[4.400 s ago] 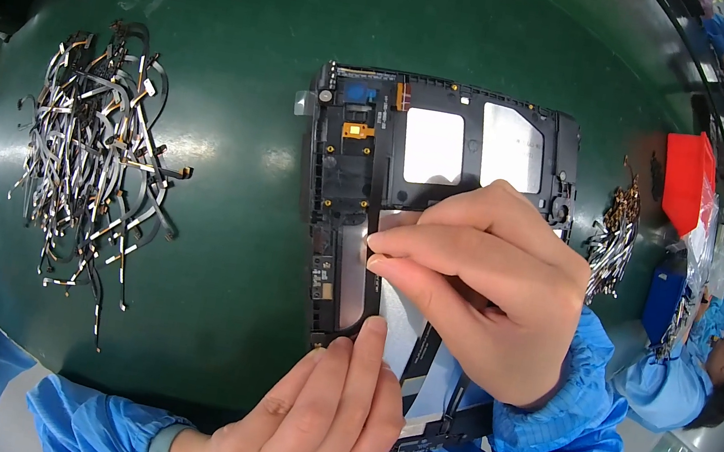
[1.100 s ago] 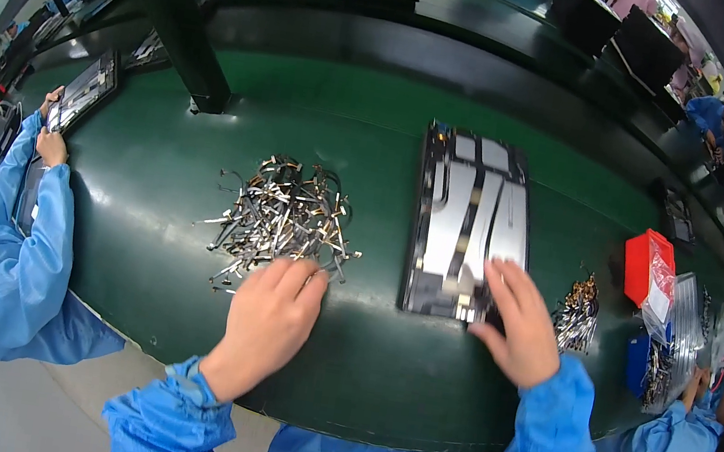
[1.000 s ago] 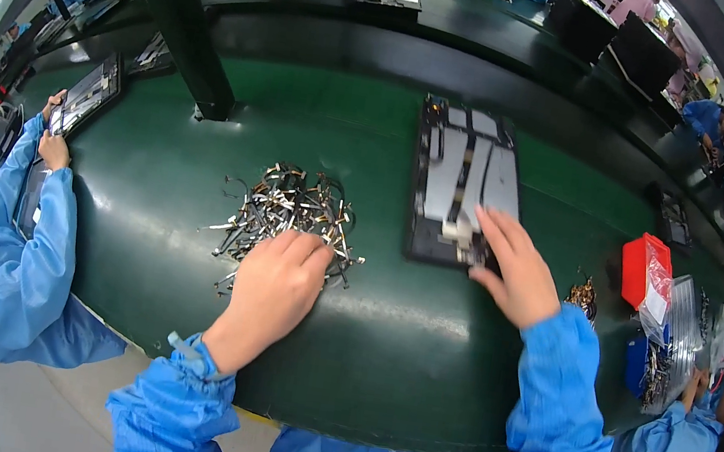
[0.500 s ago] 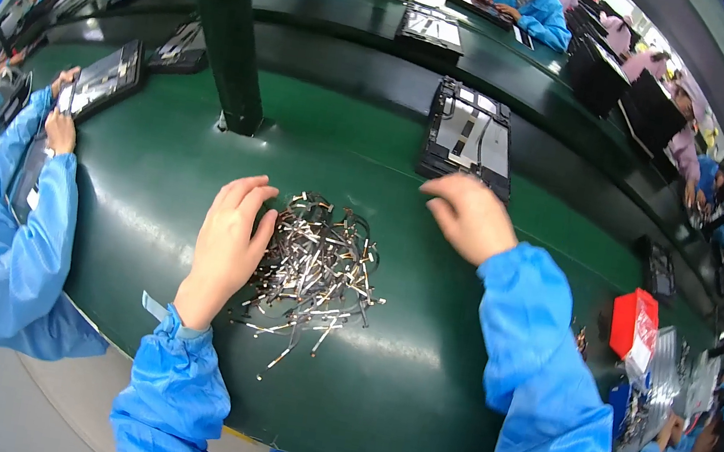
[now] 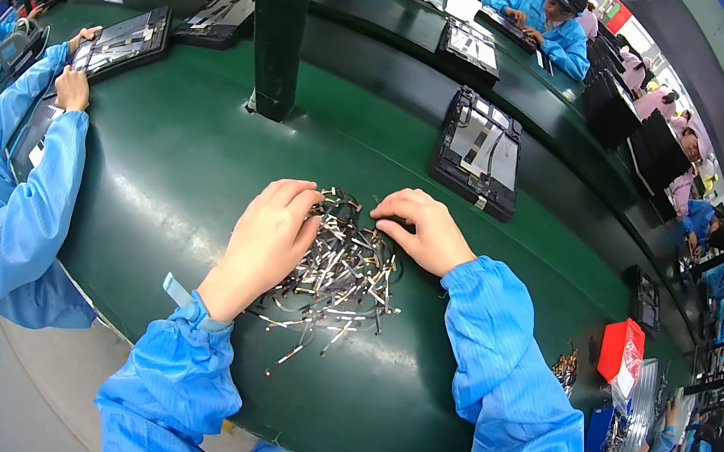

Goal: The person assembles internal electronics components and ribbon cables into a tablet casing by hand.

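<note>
A loose heap of short black cables (image 5: pixel 341 270) with silver and gold-coloured ends lies on the green tabletop (image 5: pixel 172 179) in front of me. My left hand (image 5: pixel 271 236) is open over the heap's left side, its curved fingertips at the upper edge and the thumb apart from them. At the heap's upper right is my right hand (image 5: pixel 426 233), also open, with bent fingers and a gap above the thumb. I see no cable held in either hand; whether the fingertips touch the heap is hard to tell. A few cables stick out toward me.
A green post (image 5: pixel 278 36) rises from the table beyond my hands. A flat black-framed device (image 5: pixel 482 155) lies far right of it. On the left, a person in blue handles another device (image 5: pixel 127 41). A red bin (image 5: pixel 621 351) and small parts (image 5: pixel 565 369) sit at right.
My right hand has moved left and nearer, from beside the black-framed device to the heap's upper right. My left hand has shifted slightly over the heap's left edge. The view has turned somewhat.
</note>
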`<state>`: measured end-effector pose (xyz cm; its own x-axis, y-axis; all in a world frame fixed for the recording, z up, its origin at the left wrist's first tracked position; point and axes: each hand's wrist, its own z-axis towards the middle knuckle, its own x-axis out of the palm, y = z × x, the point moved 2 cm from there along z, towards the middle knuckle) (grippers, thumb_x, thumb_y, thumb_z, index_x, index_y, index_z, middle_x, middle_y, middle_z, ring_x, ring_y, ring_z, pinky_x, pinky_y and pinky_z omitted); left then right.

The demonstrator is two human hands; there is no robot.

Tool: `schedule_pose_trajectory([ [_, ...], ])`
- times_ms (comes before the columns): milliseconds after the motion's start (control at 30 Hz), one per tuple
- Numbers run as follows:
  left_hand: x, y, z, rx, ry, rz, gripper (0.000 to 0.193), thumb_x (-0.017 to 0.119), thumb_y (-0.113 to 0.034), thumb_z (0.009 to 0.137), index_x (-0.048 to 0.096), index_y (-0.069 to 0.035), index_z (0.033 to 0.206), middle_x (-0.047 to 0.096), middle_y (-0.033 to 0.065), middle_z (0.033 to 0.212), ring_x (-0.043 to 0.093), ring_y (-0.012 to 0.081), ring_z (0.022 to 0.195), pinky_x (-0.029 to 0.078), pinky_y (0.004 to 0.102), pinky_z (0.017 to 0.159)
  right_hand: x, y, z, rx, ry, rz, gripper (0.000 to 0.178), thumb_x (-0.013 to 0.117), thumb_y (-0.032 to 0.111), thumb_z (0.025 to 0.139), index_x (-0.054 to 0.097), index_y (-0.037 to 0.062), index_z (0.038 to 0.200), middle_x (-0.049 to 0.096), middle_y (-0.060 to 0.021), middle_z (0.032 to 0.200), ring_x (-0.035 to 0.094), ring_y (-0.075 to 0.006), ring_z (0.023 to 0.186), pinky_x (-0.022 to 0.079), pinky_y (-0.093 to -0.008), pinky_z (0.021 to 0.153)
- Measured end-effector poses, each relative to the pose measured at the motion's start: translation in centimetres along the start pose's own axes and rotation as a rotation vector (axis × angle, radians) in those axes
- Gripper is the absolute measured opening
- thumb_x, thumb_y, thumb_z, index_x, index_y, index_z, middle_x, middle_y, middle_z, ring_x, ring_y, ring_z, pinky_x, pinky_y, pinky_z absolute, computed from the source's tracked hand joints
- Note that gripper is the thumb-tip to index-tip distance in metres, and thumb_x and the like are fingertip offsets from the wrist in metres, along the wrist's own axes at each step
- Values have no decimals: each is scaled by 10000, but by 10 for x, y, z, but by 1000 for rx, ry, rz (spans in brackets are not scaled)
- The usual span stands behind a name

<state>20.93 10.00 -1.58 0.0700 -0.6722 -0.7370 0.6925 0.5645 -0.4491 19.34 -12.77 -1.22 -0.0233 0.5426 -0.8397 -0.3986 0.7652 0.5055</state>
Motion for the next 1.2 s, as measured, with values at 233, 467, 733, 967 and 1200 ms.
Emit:
schedule_pose_trajectory([
  [233,-3,4,2,-19,2,-11,200,617,-83,841,606,-33,1035,606,121,1123,553,310,1093,451,394,940,13,16,28,-14,-115,-34,202,722,164,797,703,76,978,595,-64,903,562,-266,930,463,-372,856],
  [467,-24,18,7,-106,-168,-50,150,583,-96,864,627,-12,981,650,143,999,585,316,1029,466,408,883,-16,30,35,210,14,272,113,688,142,823,698,46,881,651,-29,657,600,-86,610,502,-280,631],
  [733,-13,17,8,-52,11,-171,215,575,-145,892,634,-19,1055,656,147,1063,596,319,1048,469,403,913,-19,30,27,313,-343,632,103,622,74,885,647,-8,942,696,-87,867,677,-143,802,581,-281,692],
  [967,-11,13,1,87,129,-32,232,648,-122,804,650,-38,1019,666,120,1058,602,299,1040,477,392,905,-24,27,16,249,-435,608,133,601,5,866,634,-11,994,685,-77,845,683,-144,781,583,-277,690],
  [1200,1,-1,3,219,139,35,453,600,-250,889,506,-78,1298,504,149,1367,446,328,1285,341,435,1078,-42,41,-6,178,-305,686,114,569,27,919,623,2,1017,669,-82,892,672,-128,800,566,-273,690],
])
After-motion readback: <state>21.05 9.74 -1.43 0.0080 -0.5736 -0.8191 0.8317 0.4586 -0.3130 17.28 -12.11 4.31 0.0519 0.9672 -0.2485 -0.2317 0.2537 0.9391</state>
